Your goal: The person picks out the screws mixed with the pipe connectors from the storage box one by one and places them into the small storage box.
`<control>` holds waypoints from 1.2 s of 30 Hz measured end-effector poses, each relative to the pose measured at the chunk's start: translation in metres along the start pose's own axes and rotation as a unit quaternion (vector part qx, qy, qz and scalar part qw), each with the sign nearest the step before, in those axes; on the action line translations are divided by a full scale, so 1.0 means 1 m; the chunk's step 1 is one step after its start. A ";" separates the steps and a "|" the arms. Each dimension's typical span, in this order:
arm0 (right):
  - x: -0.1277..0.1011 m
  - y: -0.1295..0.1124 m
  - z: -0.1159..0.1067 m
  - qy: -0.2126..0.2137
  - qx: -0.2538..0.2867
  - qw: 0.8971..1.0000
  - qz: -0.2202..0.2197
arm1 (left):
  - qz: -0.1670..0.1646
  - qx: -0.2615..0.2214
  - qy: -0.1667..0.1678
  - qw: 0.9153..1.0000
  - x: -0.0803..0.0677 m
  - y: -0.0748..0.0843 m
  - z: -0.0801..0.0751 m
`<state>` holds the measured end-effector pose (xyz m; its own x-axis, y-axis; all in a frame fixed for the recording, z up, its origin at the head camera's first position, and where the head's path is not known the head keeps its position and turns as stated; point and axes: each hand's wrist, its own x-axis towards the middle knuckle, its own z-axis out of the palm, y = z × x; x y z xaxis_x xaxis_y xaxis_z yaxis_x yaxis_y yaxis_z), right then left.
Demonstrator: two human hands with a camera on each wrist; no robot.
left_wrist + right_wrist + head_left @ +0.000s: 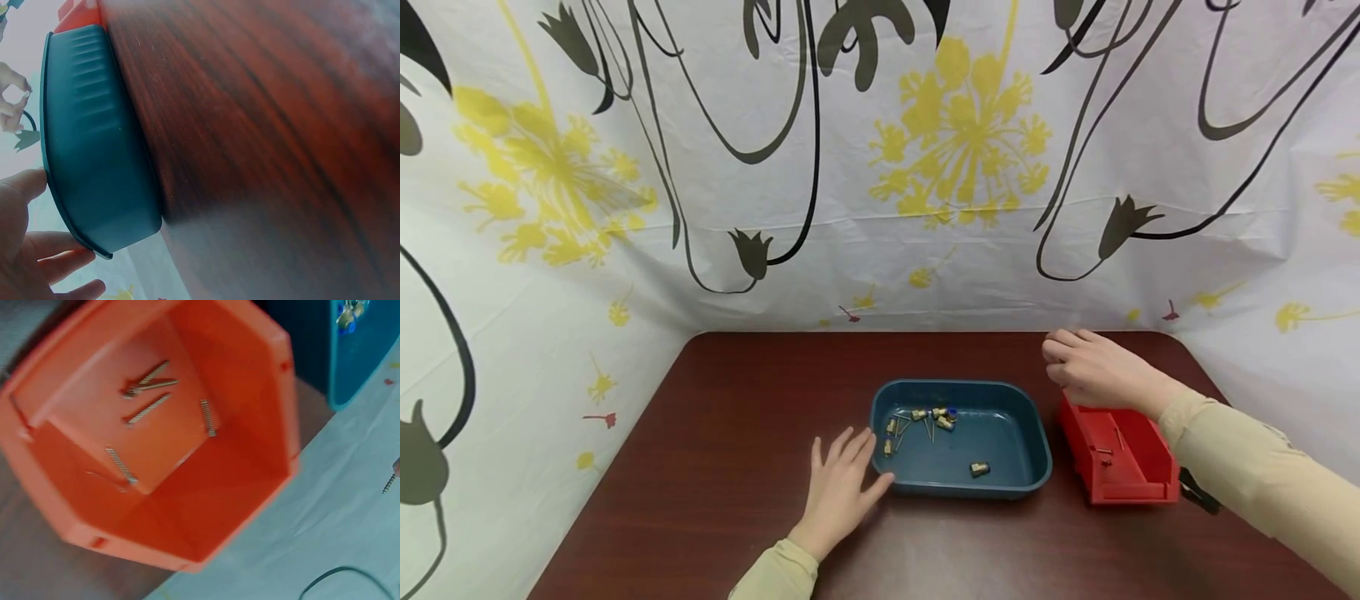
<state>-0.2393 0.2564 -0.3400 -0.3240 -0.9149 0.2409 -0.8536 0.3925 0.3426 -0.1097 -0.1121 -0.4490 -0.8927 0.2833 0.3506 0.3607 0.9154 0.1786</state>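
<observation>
Resting flat on the desk (715,467), fingers spread and empty, the left hand (838,487) touches the near-left corner of the blue tray (1000,487). Right hand (1093,367) hovers over the far end of the red bin (1138,487), fingers curled; whether it pinches a screw cannot be told. Brass fittings (925,421) lie in the tray by the left fingertips; screws (147,394) lie in the bin. Risks: a dropped screw rolling off; a sleeve nudging the bin toward the near right desk edge. Open room: left of the left hand.

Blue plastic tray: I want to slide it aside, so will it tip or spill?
The blue plastic tray probably slides easily on the smooth wooden table. It looks low and wide, so unlikely to tip. Its small brass fittings may roll about.
</observation>
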 end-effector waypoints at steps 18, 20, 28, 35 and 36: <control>-0.082 -0.011 0.036 0.009 0.045 0.995 0.086 | 0.001 -0.003 0.004 1.000 0.000 -0.002 0.001; -0.087 -0.013 0.041 0.005 0.045 0.995 0.088 | 0.000 -0.002 0.003 1.000 0.000 -0.002 0.001; -0.094 -0.022 0.058 -0.006 0.064 0.992 0.105 | 0.001 0.002 0.000 1.000 0.000 -0.002 0.001; -0.095 -0.027 0.062 -0.013 0.069 0.992 0.109 | 0.000 0.002 0.001 1.000 0.000 -0.002 0.001; -0.095 -0.028 0.063 -0.013 0.068 0.992 0.109 | 0.000 0.001 0.000 1.000 0.000 -0.002 0.001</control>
<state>-0.2104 0.3268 -0.4293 -0.5147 -0.8130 0.2722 -0.8093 0.5655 0.1588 -0.1104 -0.1134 -0.4502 -0.8923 0.2836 0.3511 0.3604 0.9160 0.1760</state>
